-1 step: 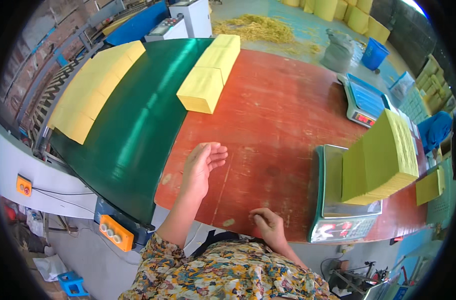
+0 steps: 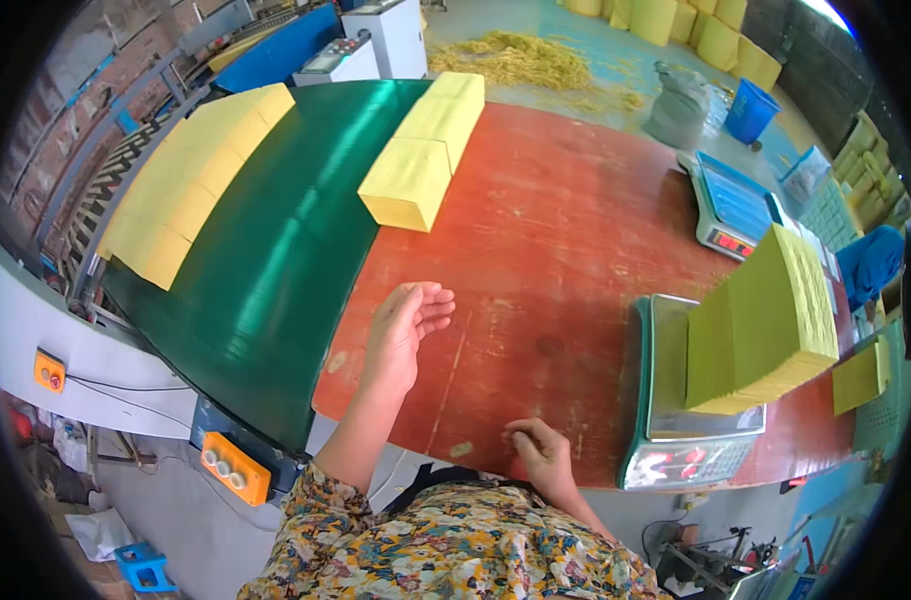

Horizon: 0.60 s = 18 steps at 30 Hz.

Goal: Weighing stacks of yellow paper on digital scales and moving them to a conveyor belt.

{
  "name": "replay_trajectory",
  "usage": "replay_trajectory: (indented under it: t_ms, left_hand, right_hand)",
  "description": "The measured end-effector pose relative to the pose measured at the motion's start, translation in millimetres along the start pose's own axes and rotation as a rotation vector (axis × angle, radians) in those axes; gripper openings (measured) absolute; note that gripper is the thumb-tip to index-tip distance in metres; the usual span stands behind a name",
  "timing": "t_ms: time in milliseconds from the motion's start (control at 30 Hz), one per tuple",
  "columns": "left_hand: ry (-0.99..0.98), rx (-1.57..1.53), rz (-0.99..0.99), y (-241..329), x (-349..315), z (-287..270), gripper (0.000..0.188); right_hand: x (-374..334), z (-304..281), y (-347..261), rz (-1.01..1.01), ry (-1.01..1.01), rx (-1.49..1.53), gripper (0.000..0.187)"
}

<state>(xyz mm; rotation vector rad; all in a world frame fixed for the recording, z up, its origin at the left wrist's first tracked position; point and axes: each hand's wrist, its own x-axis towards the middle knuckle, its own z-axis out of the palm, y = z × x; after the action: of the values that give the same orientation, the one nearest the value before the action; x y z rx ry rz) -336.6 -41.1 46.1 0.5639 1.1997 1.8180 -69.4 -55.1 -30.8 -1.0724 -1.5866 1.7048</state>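
Note:
My left hand [image 2: 400, 335] hovers over the red tabletop [image 2: 555, 220], palm turned to the right. Its fingers are apart and nothing is in them. Close to the table's front edge, my right hand [image 2: 541, 458] is loosely curled, thumb by the fingers, with no object showing in it. To its right a tall stack of yellow paper [image 2: 750, 335] stands on a digital scale [image 2: 660, 400]. Beyond my left hand, a row of yellow paper stacks [image 2: 410, 185] lies along the border of the green conveyor belt [image 2: 275, 240] and the red tabletop. Neither hand touches any paper.
Another row of yellow paper [image 2: 200, 180] lies along the belt's far left side. A second scale [image 2: 730, 205] with a blue tray sits at the table's far right. An orange button box [image 2: 233, 467] hangs by the belt's near end. A blue bucket [image 2: 750, 110] stands on the floor.
The whole scene has shifted very slightly down and to the right in the picture. Both hands keep the same pose, and no paper has moved.

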Motion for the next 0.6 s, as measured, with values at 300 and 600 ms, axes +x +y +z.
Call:
replay_trajectory:
  t_ms: [300,600]
  left_hand:
    - [0.26,0.868,0.388,49,204,-65,0.045]
    - [0.002,0.804,-0.115,34,364,-174,0.072]
  right_hand:
    - [40,10,1,0.002,0.088,-0.031,0.014]
    - [91,34,-18,-0.034,-0.059,0.015,0.016]
